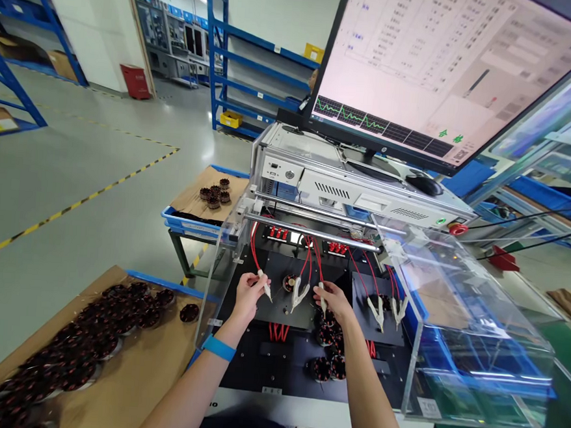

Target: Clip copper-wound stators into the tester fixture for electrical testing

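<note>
**A:** ok so what am I looking at on your feed right now?

**B:** I've got both hands inside the test box. My left hand [247,294] is pinched around a white clip [264,284] on the end of a red lead [254,247]. My right hand [333,300] is grasping another white clip [322,301], fingers closed on it. Both clips point down at the black plate [275,357].

**A:** and the motor thing?

**B:** The small stator [289,283] sits on the plate right between my two hands, just beside a third clip [299,293] that hangs free, nobody holding that one. I can't tell if it's touching the stator or only next to it.

**A:** more parts around?

**B:** Yeah, a cluster of dark wound stators [329,347] on the plate just under my right forearm. Two more loose clips [387,310] hang further right. The clear cover [454,317] is swung open to the right side.

**A:** and outside the box?

**B:** To my left there's a cardboard sheet [121,385] loaded with lots of the same stators [101,331]. Further back a blue tray [187,223] carries a handful more [215,193]. Up top the monitor [447,62] shows a table and a green trace. Blue wristband [218,348] on my left wrist, that's it.
</note>
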The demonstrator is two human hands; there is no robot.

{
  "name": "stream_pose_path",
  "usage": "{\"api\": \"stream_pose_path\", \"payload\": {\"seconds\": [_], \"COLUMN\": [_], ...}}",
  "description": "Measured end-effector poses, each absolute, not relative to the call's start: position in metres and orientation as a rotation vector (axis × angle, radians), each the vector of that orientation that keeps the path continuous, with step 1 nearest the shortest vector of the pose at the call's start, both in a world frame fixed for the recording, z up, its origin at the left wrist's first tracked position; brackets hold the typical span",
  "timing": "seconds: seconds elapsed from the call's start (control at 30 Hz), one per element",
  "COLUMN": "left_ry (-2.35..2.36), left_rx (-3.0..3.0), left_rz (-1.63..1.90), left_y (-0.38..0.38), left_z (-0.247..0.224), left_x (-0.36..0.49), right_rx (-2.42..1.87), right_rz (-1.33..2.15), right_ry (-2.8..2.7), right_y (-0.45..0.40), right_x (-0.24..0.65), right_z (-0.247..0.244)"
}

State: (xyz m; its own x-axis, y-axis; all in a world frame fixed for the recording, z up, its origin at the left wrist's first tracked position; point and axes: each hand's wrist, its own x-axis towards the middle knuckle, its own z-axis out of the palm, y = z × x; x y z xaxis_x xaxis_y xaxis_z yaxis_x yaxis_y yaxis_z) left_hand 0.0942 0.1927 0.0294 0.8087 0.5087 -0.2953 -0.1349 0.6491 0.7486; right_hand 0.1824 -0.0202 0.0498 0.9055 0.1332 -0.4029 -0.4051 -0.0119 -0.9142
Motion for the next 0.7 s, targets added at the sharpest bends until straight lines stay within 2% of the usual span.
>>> {"api": "stream_pose_path", "payload": {"seconds": [0.13, 0.4, 0.7], "left_ry": [0.511, 0.484, 0.480], "left_rx": [0.781, 0.810, 0.789], "left_rz": [0.361, 0.359, 0.351], "left_y": [0.193, 0.193, 0.191], "left_z": [0.029, 0.029, 0.030], "left_x": [0.092, 0.089, 0.084], "right_rx": [-1.492, -1.372, -1.299], "right_rz": [0.487, 0.340, 0.323], "right_ry": [0.234, 0.324, 0.327], "right_y": [-0.019, -0.007, -0.001], "right_x": [0.183, 0.189, 0.187], "right_z": [0.050, 0.042, 0.043]}}
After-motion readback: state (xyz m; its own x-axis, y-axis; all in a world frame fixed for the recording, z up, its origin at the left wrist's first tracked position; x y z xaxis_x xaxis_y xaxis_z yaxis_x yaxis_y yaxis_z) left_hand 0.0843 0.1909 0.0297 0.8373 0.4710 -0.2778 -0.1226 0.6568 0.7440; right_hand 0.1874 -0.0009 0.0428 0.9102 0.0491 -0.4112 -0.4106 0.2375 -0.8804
